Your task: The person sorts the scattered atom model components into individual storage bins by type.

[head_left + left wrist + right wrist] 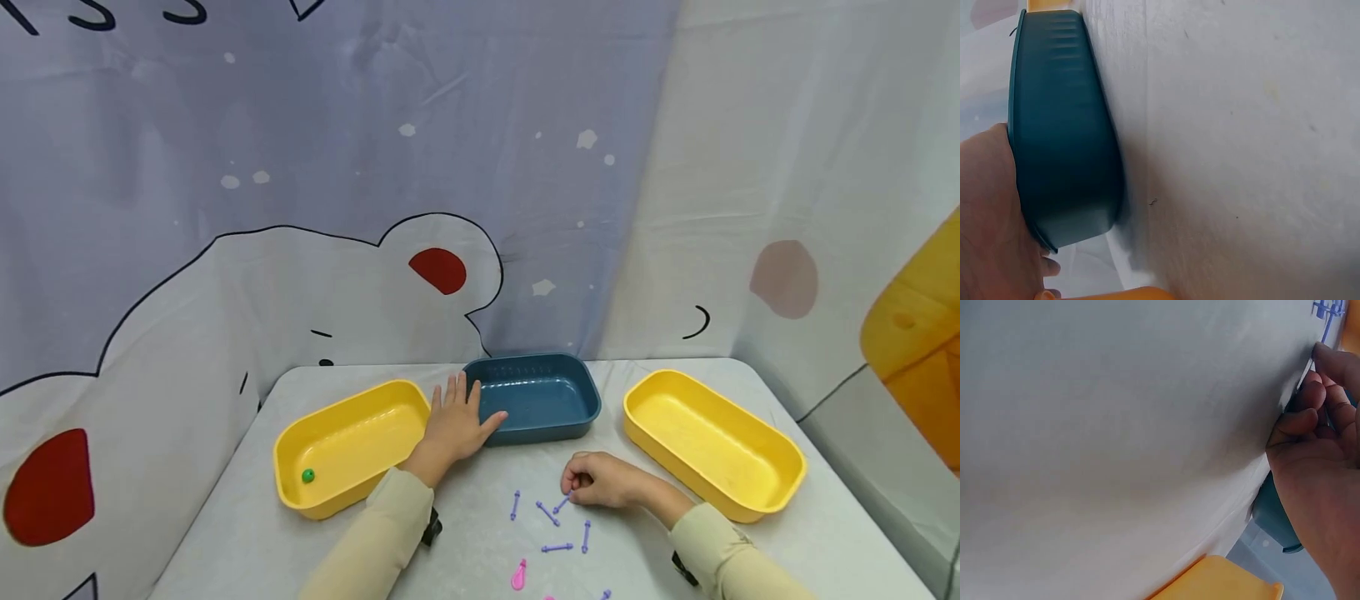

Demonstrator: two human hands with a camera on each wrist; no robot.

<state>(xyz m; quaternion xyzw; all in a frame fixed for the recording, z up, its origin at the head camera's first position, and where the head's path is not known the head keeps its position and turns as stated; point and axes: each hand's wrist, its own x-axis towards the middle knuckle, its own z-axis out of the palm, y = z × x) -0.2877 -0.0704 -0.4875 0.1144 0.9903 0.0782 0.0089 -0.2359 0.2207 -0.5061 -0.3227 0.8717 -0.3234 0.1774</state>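
My left hand point(453, 421) lies with fingers spread over the left rim of the dark blue basin point(540, 400). In the left wrist view this hand point(988, 212) is against the rim of the basin point(1063, 125). My right hand point(607, 481) is low over the white table, its thumb and forefinger pinching the end of a small purple stick point(561, 505) with knobbed ends. The right wrist view shows the curled fingers of that hand point(1322, 425) at the purple stick. Several like sticks lie nearby, among them a slanted purple stick point(547, 513) and an upright-lying one point(515, 505).
A yellow basin point(288, 450) on the left holds a green bead point(308, 475). Another yellow basin point(712, 446) stands at the right. A pink teardrop-shaped piece point(519, 575) lies near the front of the table point(472, 542). Behind hangs a printed curtain point(337, 150).
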